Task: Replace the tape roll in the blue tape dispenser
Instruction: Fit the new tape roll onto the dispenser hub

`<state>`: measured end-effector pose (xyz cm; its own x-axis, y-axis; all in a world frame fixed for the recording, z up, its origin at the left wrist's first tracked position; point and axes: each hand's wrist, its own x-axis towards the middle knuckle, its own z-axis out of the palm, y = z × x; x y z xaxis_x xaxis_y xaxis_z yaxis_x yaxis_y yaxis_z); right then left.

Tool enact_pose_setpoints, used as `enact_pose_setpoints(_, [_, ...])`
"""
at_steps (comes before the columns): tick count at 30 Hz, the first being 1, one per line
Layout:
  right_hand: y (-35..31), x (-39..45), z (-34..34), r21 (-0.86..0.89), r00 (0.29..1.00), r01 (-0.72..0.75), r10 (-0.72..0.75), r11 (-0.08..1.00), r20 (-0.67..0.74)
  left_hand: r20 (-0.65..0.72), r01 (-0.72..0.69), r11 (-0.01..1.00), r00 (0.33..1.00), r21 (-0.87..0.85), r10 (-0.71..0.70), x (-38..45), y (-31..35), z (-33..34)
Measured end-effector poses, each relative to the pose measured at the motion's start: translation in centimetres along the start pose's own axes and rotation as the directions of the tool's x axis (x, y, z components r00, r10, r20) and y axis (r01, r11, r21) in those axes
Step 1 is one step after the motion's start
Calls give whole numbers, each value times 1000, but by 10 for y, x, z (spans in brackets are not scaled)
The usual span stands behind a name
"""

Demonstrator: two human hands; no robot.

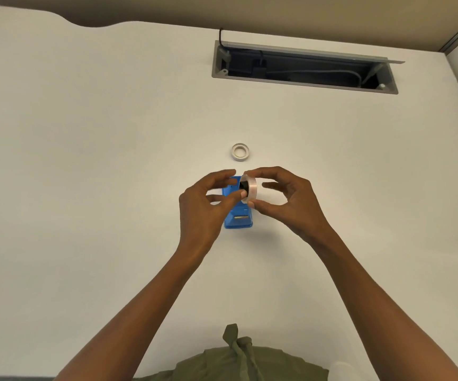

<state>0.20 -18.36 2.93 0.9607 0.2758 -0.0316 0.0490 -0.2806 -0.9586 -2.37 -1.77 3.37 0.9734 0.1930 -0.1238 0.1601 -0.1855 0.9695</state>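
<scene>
The blue tape dispenser (238, 220) stands on the white desk (112, 160), its cutter end toward me, partly hidden by my hands. Just above it I hold a clear tape roll (250, 189) on its edge, with a dark core piece showing inside its hole. My right hand (285, 200) pinches the roll's rim between thumb and forefinger. My left hand (207, 204) has its thumb tip at the roll's hole, against the dark core, while its fingers curl above the dispenser. A second, near-empty white ring (240, 152) lies flat on the desk beyond.
An open cable tray (303, 68) with wires is sunk into the desk at the far right. The desk's back edge curves at the top left. Olive clothing (236, 361) shows at the bottom, at the desk's near edge.
</scene>
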Motion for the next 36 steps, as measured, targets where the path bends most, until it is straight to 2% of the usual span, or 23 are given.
enact_pose_setpoints(8, [16, 20, 9, -180, 999, -20, 12, 984, -47, -127, 56, 998, 991, 33, -51, 14, -24, 7])
enact_pose_setpoints(17, [30, 28, 14, -281, 999, -26, 18, 959, -30, -129, 124, 992, 984, 23, -120, 22, -40, 14])
enact_pose_setpoints(26, [37, 28, 16, -310, 1000, -1, -4, 951, -15, -104, 100, 993, 990, 64, -93, 23, -45, 18])
enact_pose_setpoints(31, [38, 29, 15, -322, 1000, 23, -19, 946, 18, -40, 10, 994, 999, 105, -6, 17, -48, 12])
enact_pose_setpoints(36, [39, 29, 15, -340, 999, 26, -10, 940, 49, 119, -162, 962, 983, 221, 138, 16, -50, 5])
